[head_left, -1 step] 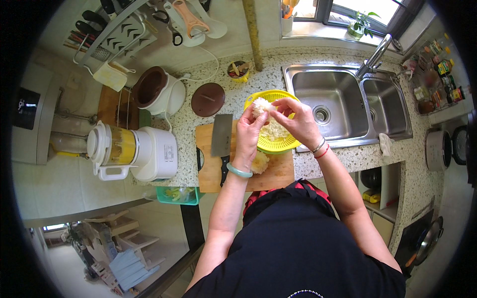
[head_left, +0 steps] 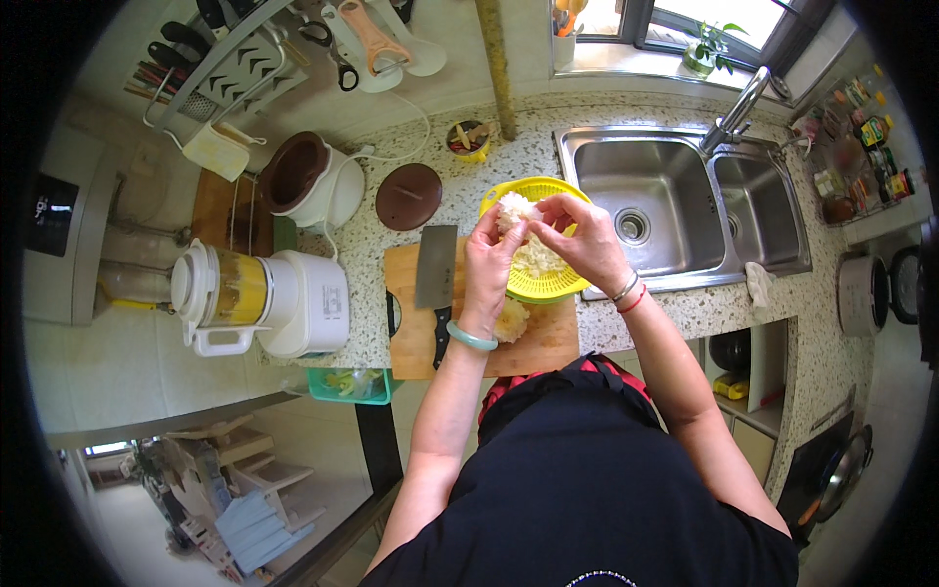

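Over a yellow colander [head_left: 550, 287], my left hand [head_left: 487, 259] is closed round a frilly clump of white fungus [head_left: 514, 209]. My right hand [head_left: 593, 238] pinches at the clump's right side with thumb and forefinger; whether a torn bit is between them I cannot make out. Pale torn pieces [head_left: 536, 259] lie in the colander, partly hidden by my hands. Below it, a yellowish-white clump [head_left: 512, 321] rests on the wooden cutting board [head_left: 409, 354], next to my left wrist. A cleaver [head_left: 436, 269] lies on the board's left, blade pointing away from me.
To the right is a double steel sink [head_left: 641, 176] with a faucet [head_left: 736, 112]. A brown lid [head_left: 409, 197], a white cooker [head_left: 337, 191], a yellow cup [head_left: 469, 145] and a blender [head_left: 235, 289] stand on the counter. A green bin [head_left: 342, 388] sits below the counter edge.
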A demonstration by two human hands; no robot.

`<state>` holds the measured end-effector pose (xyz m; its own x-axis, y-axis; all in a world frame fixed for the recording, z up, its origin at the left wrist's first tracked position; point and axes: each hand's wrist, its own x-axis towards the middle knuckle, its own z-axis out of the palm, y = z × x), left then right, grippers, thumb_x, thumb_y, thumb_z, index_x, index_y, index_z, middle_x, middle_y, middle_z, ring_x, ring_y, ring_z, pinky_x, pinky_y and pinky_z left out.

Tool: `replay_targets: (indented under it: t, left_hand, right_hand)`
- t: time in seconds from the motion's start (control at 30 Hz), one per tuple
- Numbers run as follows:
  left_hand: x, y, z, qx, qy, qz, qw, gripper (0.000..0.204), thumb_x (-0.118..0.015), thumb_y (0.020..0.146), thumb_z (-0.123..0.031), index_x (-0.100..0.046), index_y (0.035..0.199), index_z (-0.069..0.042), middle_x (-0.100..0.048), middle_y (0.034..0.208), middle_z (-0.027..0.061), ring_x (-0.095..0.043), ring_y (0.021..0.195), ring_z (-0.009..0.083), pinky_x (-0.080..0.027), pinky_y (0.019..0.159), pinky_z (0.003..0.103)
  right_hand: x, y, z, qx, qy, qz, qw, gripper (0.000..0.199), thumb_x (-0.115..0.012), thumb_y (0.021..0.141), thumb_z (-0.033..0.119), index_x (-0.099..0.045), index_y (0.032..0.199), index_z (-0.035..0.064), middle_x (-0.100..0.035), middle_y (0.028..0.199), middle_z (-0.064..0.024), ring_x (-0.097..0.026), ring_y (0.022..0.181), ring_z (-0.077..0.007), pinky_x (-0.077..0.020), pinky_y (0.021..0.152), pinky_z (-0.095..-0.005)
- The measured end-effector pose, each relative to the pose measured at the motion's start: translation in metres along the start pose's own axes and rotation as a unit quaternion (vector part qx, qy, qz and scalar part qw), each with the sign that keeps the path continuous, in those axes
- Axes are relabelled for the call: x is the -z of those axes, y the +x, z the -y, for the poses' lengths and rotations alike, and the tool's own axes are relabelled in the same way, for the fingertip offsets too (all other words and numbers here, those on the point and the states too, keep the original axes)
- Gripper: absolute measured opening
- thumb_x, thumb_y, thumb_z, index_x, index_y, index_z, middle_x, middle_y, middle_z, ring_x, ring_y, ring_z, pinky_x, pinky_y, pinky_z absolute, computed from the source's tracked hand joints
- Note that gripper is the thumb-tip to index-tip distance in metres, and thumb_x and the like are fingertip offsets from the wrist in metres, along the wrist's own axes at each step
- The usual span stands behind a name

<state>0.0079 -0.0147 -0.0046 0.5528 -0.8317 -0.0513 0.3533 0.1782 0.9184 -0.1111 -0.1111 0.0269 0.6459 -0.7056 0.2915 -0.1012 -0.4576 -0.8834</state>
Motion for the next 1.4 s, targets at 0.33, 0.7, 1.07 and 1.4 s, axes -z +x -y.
replay_targets:
  t: [0.33, 0.7, 1.07, 1.4]
  left_hand:
    - [-0.007, -0.003, -0.001, -0.019, 0.057, -0.052, 0.997, 0.040, -0.067, 0.086, -0.007, -0.054, 0.123, 0.003, -0.065, 0.103, 0.0062, -0.061, 0.088, 0.0085, -0.050, 0.078, 0.022]
    - [0.002, -0.005, -0.001, 0.026, -0.033, -0.035, 0.999, 0.033, -0.066, 0.087, -0.006, -0.057, 0.117, 0.002, -0.065, 0.103, 0.0066, -0.062, 0.090, 0.0095, -0.051, 0.081, 0.023]
    - [-0.005, -0.004, -0.002, -0.061, 0.101, -0.060, 0.991, 0.044, -0.069, 0.085, -0.009, -0.053, 0.124, 0.004, -0.064, 0.105, 0.0079, -0.060, 0.092, 0.0104, -0.050, 0.081, 0.024]
    - [0.001, -0.005, -0.004, 0.027, -0.097, -0.039, 0.994, 0.033, -0.063, 0.087, -0.002, -0.056, 0.119, 0.000, -0.064, 0.105, 0.0068, -0.062, 0.092, 0.0122, -0.052, 0.083, 0.027]
  right_hand:
    - [-0.007, 0.001, -0.009, 0.072, -0.078, -0.034, 0.994, 0.015, -0.069, 0.077, 0.010, -0.058, 0.078, 0.0003, -0.064, 0.072, -0.0144, -0.064, 0.066, -0.0278, -0.0515, 0.061, -0.0354]
    - [-0.008, 0.000, -0.008, -0.001, 0.067, -0.029, 0.997, 0.014, -0.067, 0.079, 0.008, -0.062, 0.087, -0.0008, -0.065, 0.074, -0.0114, -0.064, 0.067, -0.0182, -0.0512, 0.062, -0.0291]
    - [-0.008, 0.001, -0.003, 0.070, -0.036, -0.037, 0.996, 0.012, -0.067, 0.079, 0.008, -0.059, 0.083, -0.0006, -0.064, 0.073, -0.0142, -0.064, 0.066, -0.0256, -0.0515, 0.061, -0.0335]
    - [-0.013, -0.001, -0.018, 0.007, 0.020, -0.086, 0.996, 0.012, -0.067, 0.080, 0.008, -0.062, 0.086, -0.0005, -0.066, 0.078, -0.0136, -0.064, 0.064, -0.0244, -0.0522, 0.060, -0.0310]
